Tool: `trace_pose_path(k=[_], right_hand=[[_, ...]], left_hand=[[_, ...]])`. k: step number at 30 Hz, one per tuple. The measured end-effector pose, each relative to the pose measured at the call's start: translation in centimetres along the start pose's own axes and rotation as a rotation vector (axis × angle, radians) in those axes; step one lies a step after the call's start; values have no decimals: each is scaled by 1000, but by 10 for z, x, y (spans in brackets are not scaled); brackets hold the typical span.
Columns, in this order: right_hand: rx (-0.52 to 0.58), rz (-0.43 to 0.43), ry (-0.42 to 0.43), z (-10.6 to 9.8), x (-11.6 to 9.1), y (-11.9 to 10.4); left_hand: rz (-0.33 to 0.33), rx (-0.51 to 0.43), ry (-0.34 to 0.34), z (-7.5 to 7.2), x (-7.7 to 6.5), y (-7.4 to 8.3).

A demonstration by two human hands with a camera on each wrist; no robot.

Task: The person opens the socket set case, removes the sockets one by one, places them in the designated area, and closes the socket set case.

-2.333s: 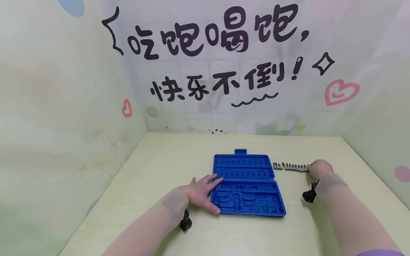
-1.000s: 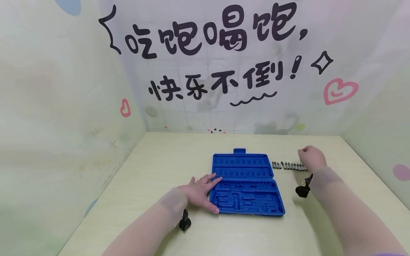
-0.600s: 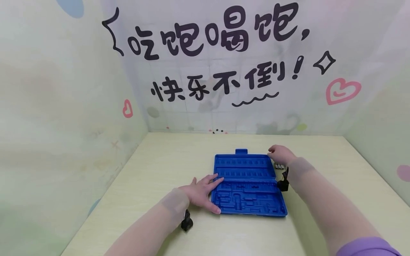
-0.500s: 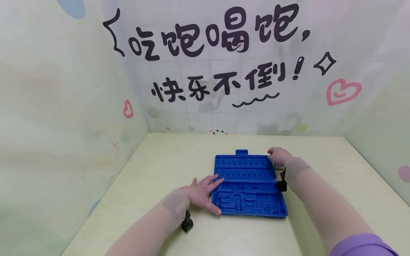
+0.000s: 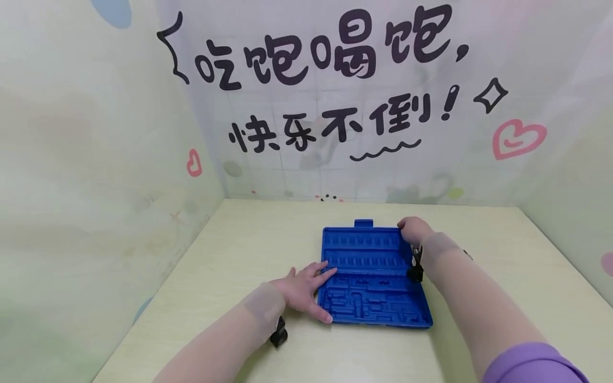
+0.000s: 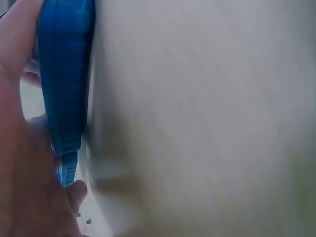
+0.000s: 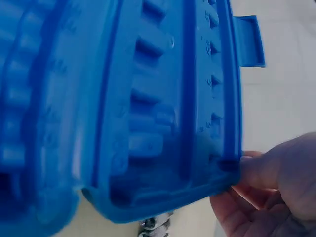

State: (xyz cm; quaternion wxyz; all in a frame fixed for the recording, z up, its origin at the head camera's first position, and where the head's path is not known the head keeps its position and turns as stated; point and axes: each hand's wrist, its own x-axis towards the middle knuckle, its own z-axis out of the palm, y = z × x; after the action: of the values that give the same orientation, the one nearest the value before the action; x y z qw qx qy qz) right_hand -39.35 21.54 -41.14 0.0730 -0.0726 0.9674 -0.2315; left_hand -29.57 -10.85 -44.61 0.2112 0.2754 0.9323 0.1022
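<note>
A blue plastic tool case (image 5: 373,306) with moulded slots lies unfolded on the table. My left hand (image 5: 303,290) rests at its left side, fingers spread over the edge and thumb by the near corner. At the far right corner my right hand (image 5: 414,231) pinches the case's lid (image 5: 361,249) between thumb and fingers, as the right wrist view shows. The lid's far edge is tipped up slightly. Small metal bits (image 7: 155,224) lie just beyond the lid's side in that view; in the head view my right wrist and forearm hide most of their row.
The pale wooden table (image 5: 249,234) carries the case and bits. Behind it stands a printed backdrop (image 5: 297,175), with side panels at left and right. A black wrist camera (image 5: 415,273) overlaps the case's right edge.
My right hand has left the row of bits, moved left to the lid's corner and taken hold. The lid's far edge has risen a little. My left hand has stayed in place.
</note>
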Motion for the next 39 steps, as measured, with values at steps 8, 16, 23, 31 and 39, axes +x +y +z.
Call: trace_pose_path(k=[8,16,23,31,39], right_hand=[[90,-79,116,-12,-5,-4],[104,-156,190,-23,-24,-3],[146,-173,224,-29,-50,-4],[105,-263,312,-27,-78,-4],[47,-351,354,-18,-97,-7]], left_hand=[[30,270,96,1,-5,8],[59,309,137,4,-9,11],[93,321,183,6,-12,13],[231,449,387,8,-17,13],[241,610,523,7,-22,19]])
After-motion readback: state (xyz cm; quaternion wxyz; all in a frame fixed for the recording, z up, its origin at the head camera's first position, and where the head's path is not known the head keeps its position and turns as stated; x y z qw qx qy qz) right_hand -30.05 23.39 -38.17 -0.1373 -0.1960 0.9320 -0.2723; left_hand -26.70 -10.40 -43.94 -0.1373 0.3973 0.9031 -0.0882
